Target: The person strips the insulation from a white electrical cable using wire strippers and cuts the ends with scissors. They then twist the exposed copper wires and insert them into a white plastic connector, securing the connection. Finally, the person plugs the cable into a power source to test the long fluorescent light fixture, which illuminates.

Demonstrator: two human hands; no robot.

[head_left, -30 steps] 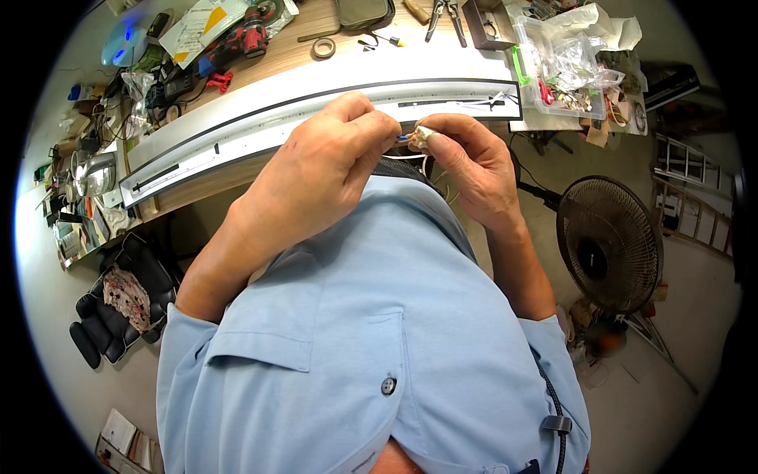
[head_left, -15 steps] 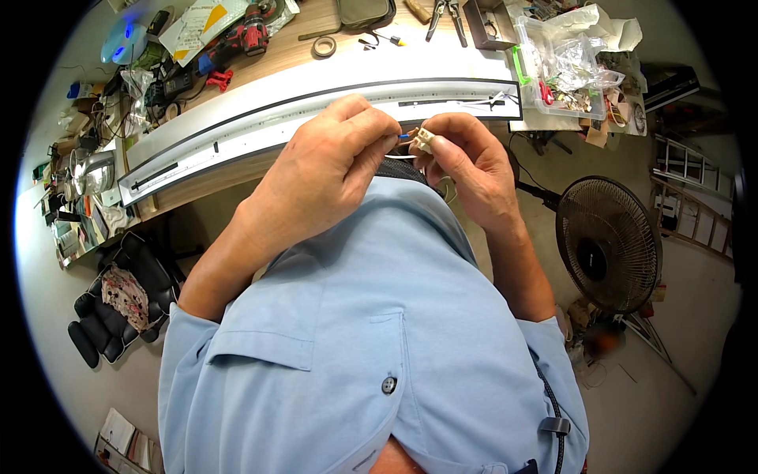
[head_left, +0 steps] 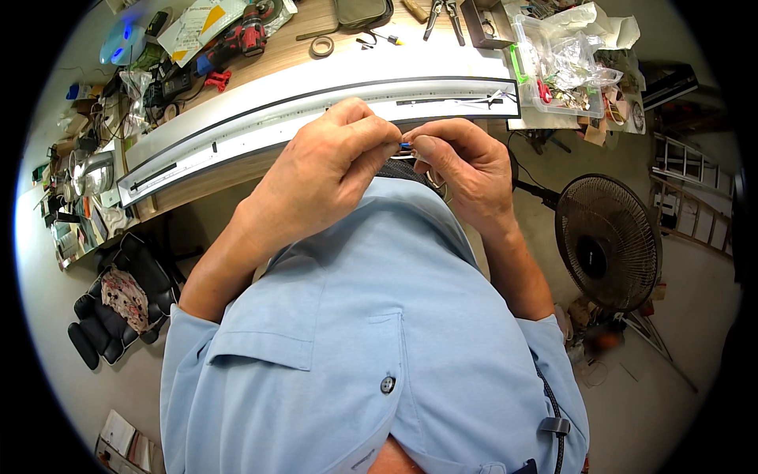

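Wire (head_left: 406, 145) in left hand (head_left: 335, 162); connector (head_left: 419, 156) in right hand (head_left: 467, 170); fan (head_left: 606, 243) marking tiny

Workshop; red power tool (head_left: 253, 35); pliers (head_left: 455, 25)

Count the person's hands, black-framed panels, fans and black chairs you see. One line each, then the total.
Hands: 2 (left hand, right hand)
Black-framed panel: 1
Fan: 1
Black chair: 1
Total: 5
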